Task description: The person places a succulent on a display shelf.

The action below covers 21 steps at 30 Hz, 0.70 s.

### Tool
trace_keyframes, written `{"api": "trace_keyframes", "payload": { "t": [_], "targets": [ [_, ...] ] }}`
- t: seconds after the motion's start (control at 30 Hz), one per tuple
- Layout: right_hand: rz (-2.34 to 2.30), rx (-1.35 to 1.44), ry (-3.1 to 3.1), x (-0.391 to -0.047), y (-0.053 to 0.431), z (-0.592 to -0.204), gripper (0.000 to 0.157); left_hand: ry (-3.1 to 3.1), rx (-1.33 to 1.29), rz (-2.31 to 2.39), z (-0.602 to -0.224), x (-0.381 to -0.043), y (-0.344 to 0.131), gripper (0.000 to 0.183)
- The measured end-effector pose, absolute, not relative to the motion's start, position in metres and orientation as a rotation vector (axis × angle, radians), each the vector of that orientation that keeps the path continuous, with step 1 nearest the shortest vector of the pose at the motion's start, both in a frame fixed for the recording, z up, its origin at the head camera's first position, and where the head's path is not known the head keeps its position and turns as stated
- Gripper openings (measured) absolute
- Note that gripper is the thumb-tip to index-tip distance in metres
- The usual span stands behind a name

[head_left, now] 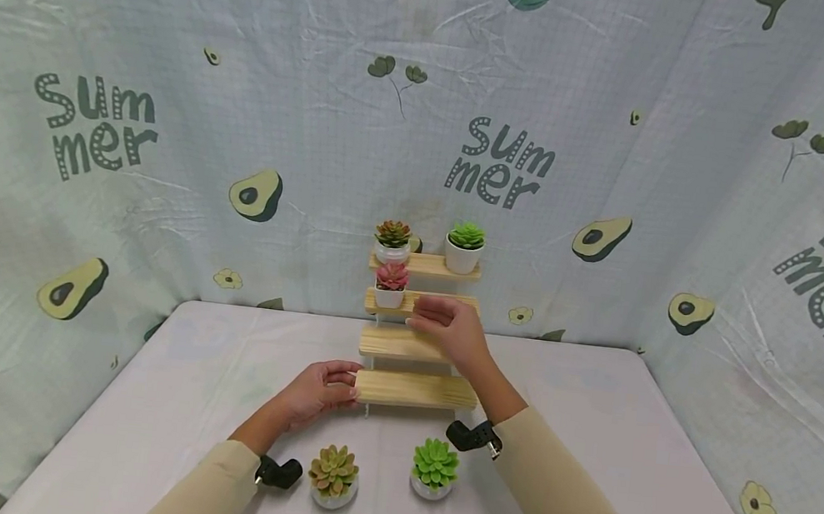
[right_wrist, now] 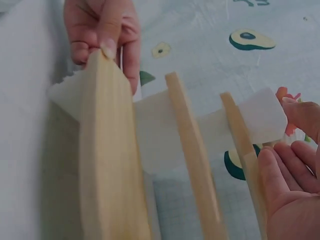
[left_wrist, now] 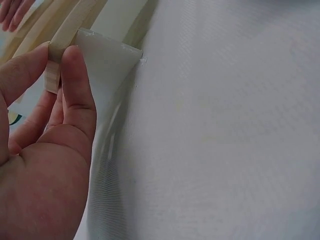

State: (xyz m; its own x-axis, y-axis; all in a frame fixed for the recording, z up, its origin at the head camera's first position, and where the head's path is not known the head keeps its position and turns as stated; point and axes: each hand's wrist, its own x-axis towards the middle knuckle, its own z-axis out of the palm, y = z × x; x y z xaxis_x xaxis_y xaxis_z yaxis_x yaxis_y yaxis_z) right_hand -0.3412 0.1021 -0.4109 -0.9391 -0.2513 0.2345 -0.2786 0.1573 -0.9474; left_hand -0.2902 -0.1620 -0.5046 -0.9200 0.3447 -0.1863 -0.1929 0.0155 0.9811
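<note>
A small wooden tiered plant stand (head_left: 409, 389) with white side supports stands at the back of the table. My left hand (head_left: 322, 390) pinches the left end of its lowest board (left_wrist: 62, 47) between thumb and fingers. Over the second board from the top is my right hand (head_left: 453, 332), its thumb and fingers apart and pointing left. Just left of those fingertips, on that same board, sits a pink succulent (head_left: 391, 278) in a white pot. The top board carries a reddish-green succulent (head_left: 393, 238) at left and a bright green succulent (head_left: 465, 246) at right.
Two more potted succulents stand on the white table (head_left: 549, 456) in front of the stand: a yellowish-brown one (head_left: 334, 475) near the left wrist and a green one (head_left: 433, 467) near the right wrist. A printed curtain (head_left: 348, 150) rises behind the stand.
</note>
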Motion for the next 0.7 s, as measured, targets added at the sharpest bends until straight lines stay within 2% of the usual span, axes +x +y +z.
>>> {"api": "trace_keyframes", "payload": {
  "t": [0.7],
  "targets": [
    [2.079, 0.591, -2.387, -0.252, 0.157, -0.459, 0.045, 1.926, 0.171, 1.984, -0.505, -0.291, -0.161, 0.054]
  ]
}}
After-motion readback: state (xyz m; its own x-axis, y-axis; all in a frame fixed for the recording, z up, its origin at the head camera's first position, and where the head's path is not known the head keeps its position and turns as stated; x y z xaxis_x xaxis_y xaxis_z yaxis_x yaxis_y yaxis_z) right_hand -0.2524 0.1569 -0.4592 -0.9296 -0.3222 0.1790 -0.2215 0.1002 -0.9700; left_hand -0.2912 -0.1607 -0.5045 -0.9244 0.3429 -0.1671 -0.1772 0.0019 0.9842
